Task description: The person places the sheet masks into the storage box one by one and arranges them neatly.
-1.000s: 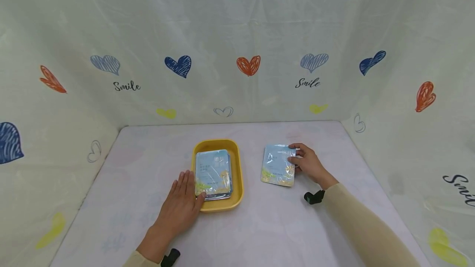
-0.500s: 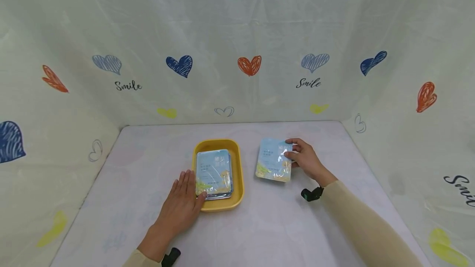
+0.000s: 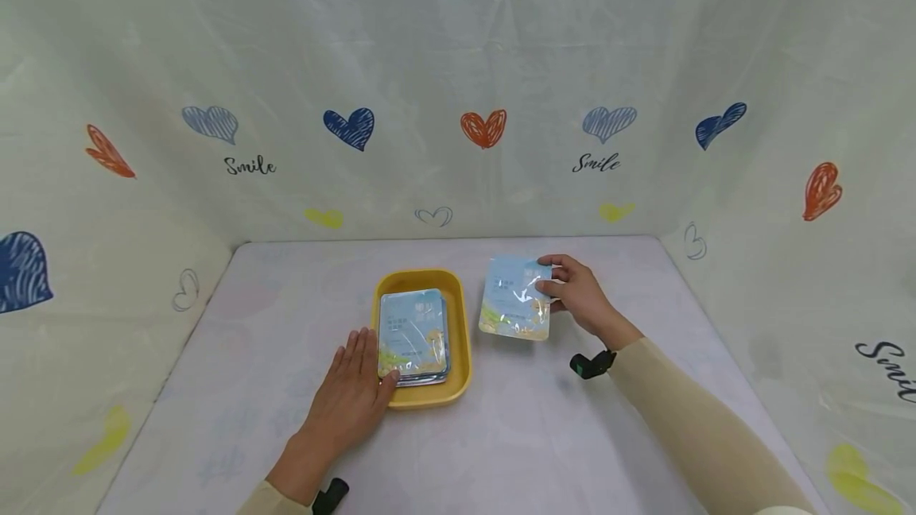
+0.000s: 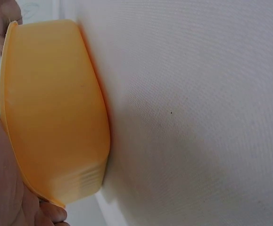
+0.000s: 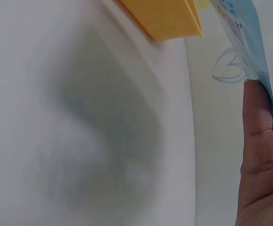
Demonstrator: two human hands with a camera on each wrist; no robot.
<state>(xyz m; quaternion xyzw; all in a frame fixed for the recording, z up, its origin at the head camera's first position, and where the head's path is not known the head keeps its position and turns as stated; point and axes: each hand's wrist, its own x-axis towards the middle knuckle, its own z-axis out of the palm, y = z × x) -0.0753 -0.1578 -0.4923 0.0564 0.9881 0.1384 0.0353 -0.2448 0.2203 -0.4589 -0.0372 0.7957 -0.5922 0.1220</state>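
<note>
Between thumb and fingers, my right hand (image 3: 583,296) pinches the right edge of a flat light-blue sachet (image 3: 515,300) with a green and yellow printed bottom. The sachet is held above the table, and its thin edge (image 5: 256,42) shows in the right wrist view. To its left stands a yellow tray (image 3: 461,340) with a small stack of matching sachets (image 3: 413,336) inside. My left hand (image 3: 351,388) lies along the tray's left rim with fingers straight, its thumb at the stack's lower left corner. The left wrist view shows the tray's outer wall (image 4: 51,103) beside that hand.
The tray rests on a white-covered table (image 3: 608,435). A pale curtain (image 3: 444,62) printed with hearts encloses the table at the back and both sides. A dark wrist camera (image 3: 592,364) hangs below my right wrist.
My right hand has carried the sachet up and to the left, closer to the tray. The left hand, the tray and the stack stay in place.
</note>
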